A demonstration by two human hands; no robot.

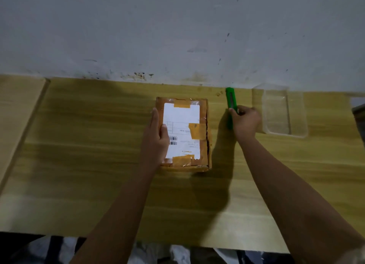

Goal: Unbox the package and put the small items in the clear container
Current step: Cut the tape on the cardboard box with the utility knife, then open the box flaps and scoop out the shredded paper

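Your right hand [246,121] curls round the green utility knife [229,97]. Your left hand [156,137] lies flat, fingers straight, pressing the left edge of the taped cardboard package [197,129], which sits between your hands. Hold that hand off the tape seams and cut shallow, away from it. The clear container [284,113] sits just right of your right hand.
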